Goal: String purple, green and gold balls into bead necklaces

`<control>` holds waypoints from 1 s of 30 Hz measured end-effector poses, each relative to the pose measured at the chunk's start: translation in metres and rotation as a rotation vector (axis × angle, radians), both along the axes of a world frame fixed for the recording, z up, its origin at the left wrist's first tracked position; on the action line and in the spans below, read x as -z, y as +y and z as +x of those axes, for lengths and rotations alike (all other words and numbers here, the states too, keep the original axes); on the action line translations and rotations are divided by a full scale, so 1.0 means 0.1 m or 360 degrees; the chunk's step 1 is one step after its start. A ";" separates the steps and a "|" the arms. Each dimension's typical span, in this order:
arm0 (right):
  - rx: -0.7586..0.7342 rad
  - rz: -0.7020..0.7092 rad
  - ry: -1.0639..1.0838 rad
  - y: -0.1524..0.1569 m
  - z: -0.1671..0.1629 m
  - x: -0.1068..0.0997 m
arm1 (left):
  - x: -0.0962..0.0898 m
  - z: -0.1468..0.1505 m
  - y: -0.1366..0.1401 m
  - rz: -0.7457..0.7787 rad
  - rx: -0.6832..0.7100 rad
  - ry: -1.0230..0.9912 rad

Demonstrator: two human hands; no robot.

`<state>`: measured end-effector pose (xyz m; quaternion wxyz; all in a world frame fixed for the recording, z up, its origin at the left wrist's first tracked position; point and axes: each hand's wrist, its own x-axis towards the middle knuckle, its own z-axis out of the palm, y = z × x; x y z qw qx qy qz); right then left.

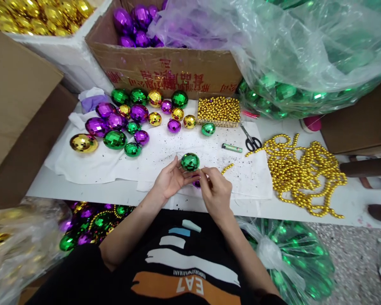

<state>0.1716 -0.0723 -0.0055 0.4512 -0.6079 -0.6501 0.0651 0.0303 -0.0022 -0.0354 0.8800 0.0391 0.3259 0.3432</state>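
Observation:
A shiny green faceted ball (190, 162) rests at the fingers of my left hand (172, 178), which is turned palm up with the thumb beside the ball. My right hand (216, 189) is closed in a pinch just below and right of that ball; what lies in the pinch is too small to make out. Under the hands, part of a purple ball (196, 184) shows. A short strand of gold beads (227, 168) sticks out past my right knuckles; its other end is hidden.
Green, gold and purple balls (116, 121) cover the cloth's left side. Behind are a tray of gold beads (219, 111) and a cardboard box (165, 70). Right of the hands lie a green lighter (232, 148), scissors (251, 140) and gold bead strings (305, 173).

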 end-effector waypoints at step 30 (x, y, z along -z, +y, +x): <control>-0.0301 -0.0603 0.0906 0.38 0.50 -0.19 | -0.79 0.38 0.35 0.1209 -0.0367 0.0490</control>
